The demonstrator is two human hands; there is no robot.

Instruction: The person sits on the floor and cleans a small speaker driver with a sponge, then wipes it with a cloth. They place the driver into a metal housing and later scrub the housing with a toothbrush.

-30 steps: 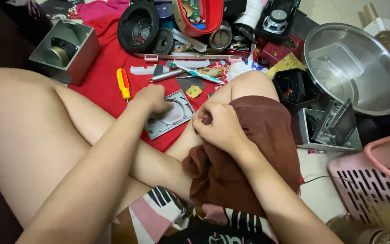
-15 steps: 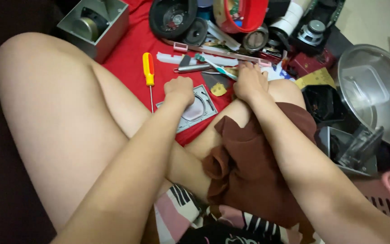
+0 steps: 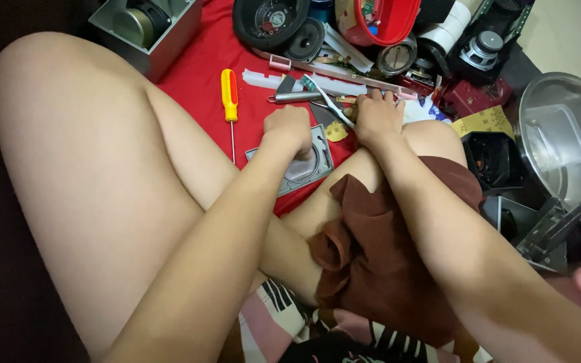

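— Grey square plate (image 3: 307, 161) with the round recess: where do we have it?

— It lies flat on the red cloth (image 3: 196, 74), just beyond our crossed legs, a little left of the middle. Our left hand (image 3: 289, 129) rests on its far corner, fingers curled under into a loose fist, pressing down on it rather than gripping it.

— And nearer than that?

— Only our own legs, the brown shorts (image 3: 384, 262) bunched over the right thigh, and a striped pink, black and white fabric (image 3: 284, 316) at the near edge.

— What about our right hand (image 3: 378, 121)?

— It sits just right of the left one, palm down over the right knee, fingers spread and reaching into the clutter. A toothbrush (image 3: 324, 101) with a pale handle lies slanted between the two hands, its handle running under our right thumb. We cannot tell whether the fingers have closed on anything.

— What lies to the left?

— A screwdriver (image 3: 228, 94) with a yellow and red handle, shaft pointing towards us, just left of the plate and not touching it.

— Farther out?

— A long white plastic strip (image 3: 317, 81) runs across beyond the hands. Behind it stand a black speaker cone (image 3: 269, 20) and a red bowl (image 3: 384, 17) holding small parts. A grey metal box (image 3: 146, 30) sits at the far left, and a large steel bowl (image 3: 566, 148) is at the right edge with black parts beside it.
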